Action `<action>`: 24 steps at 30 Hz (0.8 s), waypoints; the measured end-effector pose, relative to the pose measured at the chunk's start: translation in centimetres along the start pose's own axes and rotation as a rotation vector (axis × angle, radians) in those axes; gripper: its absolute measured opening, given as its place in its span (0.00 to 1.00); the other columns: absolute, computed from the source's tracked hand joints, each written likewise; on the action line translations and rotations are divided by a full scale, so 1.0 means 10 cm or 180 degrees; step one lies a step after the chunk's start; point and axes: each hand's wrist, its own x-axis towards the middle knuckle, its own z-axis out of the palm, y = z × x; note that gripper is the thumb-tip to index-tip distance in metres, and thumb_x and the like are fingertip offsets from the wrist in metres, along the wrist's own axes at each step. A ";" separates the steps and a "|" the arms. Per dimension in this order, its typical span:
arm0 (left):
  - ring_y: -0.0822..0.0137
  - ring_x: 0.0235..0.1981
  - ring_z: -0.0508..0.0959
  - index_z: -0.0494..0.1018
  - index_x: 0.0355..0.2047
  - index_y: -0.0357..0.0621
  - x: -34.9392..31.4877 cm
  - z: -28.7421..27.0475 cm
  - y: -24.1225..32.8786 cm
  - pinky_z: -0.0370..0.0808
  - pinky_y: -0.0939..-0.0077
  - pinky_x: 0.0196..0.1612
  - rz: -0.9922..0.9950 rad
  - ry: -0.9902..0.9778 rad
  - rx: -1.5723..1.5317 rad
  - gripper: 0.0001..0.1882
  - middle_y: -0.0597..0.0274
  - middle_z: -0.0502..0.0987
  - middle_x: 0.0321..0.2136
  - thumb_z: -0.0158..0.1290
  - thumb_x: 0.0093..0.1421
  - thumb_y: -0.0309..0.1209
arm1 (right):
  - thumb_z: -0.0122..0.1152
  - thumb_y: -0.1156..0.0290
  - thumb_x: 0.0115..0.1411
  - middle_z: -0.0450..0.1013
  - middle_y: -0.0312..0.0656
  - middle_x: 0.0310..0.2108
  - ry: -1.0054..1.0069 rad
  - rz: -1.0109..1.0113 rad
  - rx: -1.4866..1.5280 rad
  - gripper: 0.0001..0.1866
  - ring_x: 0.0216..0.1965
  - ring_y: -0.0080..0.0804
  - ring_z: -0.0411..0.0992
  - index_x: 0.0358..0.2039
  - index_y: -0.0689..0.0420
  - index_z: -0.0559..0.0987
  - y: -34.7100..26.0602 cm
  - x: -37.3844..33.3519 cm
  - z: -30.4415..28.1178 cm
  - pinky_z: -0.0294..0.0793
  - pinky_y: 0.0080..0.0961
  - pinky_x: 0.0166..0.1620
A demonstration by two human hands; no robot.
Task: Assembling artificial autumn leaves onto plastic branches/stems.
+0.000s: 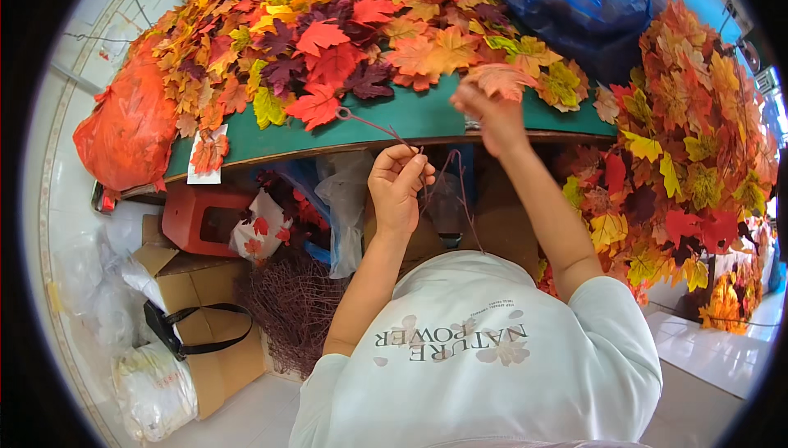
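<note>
My left hand (397, 189) pinches a thin brown artificial stem (371, 125) near the middle of the green table's front edge. The stem has a small loop at its far end, and its thin branches hang down over my shirt. Right of it, my right hand (495, 120) is raised over the table edge, its fingers closed on a pale orange artificial maple leaf (499, 80). Motion blurs that hand slightly. Just beyond both hands lies a large heap of artificial maple leaves (328, 38) in red, orange, yellow and dark purple.
A blue plastic bag (566, 9) stands at the back right, an orange-red bag (131, 124) at the table's left end. Leaf garlands (681, 153) hang at the right. Below are a red plastic stool (193, 218), a cardboard box (217, 308) and bundled brown stems (291, 308).
</note>
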 end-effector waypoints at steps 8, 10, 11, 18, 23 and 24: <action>0.74 0.24 0.75 0.70 0.34 0.38 0.06 0.20 -0.22 0.74 0.84 0.26 0.0034 0.0042 0.0267 0.06 0.63 0.75 0.26 0.53 0.55 0.19 | 0.64 0.77 0.51 0.74 0.39 0.32 0.0321 0.0450 0.0497 0.10 0.31 0.27 0.74 0.35 0.62 0.75 0.27 -0.65 0.10 0.77 0.20 0.35; 0.74 0.24 0.75 0.70 0.34 0.37 0.01 0.20 -0.25 0.74 0.83 0.27 0.0046 0.0055 0.0255 0.07 0.63 0.75 0.26 0.53 0.54 0.19 | 0.65 0.78 0.50 0.74 0.38 0.32 0.0421 0.0081 0.0406 0.09 0.30 0.23 0.73 0.33 0.61 0.76 0.32 -0.71 0.09 0.76 0.18 0.34; 0.73 0.24 0.76 0.70 0.35 0.37 0.00 0.20 -0.27 0.74 0.83 0.27 0.0105 0.0019 0.0247 0.07 0.62 0.75 0.27 0.52 0.55 0.18 | 0.65 0.80 0.49 0.74 0.36 0.31 0.0462 0.0201 0.0336 0.10 0.30 0.21 0.73 0.33 0.61 0.76 0.25 -0.73 0.12 0.75 0.18 0.32; 0.73 0.25 0.76 0.71 0.36 0.36 -0.07 0.19 -0.29 0.74 0.82 0.28 0.0233 0.0089 0.0304 0.08 0.61 0.75 0.27 0.52 0.54 0.16 | 0.63 0.80 0.51 0.74 0.36 0.32 0.0187 0.0358 0.0620 0.10 0.29 0.22 0.72 0.35 0.62 0.76 0.37 -0.82 0.07 0.73 0.16 0.29; 0.72 0.26 0.77 0.71 0.35 0.35 -0.08 0.20 -0.25 0.75 0.81 0.29 0.0326 -0.0075 0.0446 0.08 0.60 0.76 0.29 0.53 0.53 0.16 | 0.59 0.79 0.54 0.74 0.40 0.31 0.0164 0.0552 0.1022 0.08 0.29 0.25 0.73 0.35 0.61 0.75 0.36 -0.82 0.03 0.74 0.17 0.28; 0.72 0.26 0.77 0.71 0.35 0.35 -0.08 0.21 -0.24 0.75 0.81 0.29 0.0303 -0.0099 0.0510 0.08 0.59 0.76 0.29 0.53 0.53 0.16 | 0.58 0.79 0.55 0.75 0.40 0.31 0.0184 0.0514 0.1142 0.07 0.28 0.25 0.73 0.35 0.61 0.75 0.37 -0.83 0.03 0.74 0.17 0.27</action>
